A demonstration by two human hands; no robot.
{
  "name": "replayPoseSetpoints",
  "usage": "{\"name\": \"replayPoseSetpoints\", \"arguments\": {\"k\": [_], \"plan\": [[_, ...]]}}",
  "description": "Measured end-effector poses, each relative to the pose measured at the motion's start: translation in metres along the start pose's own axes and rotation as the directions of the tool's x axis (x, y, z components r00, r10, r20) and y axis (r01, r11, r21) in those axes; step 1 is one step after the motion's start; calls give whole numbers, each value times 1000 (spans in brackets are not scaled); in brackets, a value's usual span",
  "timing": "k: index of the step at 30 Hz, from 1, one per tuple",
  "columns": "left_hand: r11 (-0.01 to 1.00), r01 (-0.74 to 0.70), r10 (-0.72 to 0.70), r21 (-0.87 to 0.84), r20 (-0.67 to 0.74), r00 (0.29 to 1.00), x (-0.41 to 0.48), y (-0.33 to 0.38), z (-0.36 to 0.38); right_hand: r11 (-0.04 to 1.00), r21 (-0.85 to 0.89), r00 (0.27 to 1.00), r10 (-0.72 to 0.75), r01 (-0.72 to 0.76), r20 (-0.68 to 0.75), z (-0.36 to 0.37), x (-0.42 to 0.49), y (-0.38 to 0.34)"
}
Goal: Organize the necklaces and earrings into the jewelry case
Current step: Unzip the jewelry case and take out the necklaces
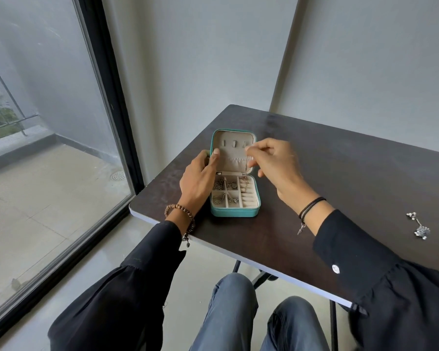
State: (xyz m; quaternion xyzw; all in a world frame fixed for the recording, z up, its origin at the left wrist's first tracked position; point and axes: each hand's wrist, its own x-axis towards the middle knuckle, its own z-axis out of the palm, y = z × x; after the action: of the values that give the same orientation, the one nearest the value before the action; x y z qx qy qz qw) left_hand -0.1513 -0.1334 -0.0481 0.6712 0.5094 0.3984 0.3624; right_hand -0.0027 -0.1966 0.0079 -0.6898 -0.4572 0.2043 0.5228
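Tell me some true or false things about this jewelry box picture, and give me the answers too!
1. The jewelry case is open, with its lid standing up. True.
2. The case is red. False: it is teal outside and cream inside.
3. Silver chains lie in the bottom compartments of the case. True.
4. The left hand lies flat on the table. False: it holds the left edge of the lid, thumb on the inside.
5. Silver earrings lie on the table far to the right, apart from the case. True.
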Motion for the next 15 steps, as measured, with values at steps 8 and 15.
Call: {"name": "replayPoseSetpoints", "arguments": {"k": [8,15], "plan": [[999,12,-11,-46,10,1000,-3,2,-3,964,258,998,58,-63,24,3,14,-13],[1000,-8,8,-7,-61,998,-6,4,-5,978,204,997,31,-45,72,-14,5,-20]]}}
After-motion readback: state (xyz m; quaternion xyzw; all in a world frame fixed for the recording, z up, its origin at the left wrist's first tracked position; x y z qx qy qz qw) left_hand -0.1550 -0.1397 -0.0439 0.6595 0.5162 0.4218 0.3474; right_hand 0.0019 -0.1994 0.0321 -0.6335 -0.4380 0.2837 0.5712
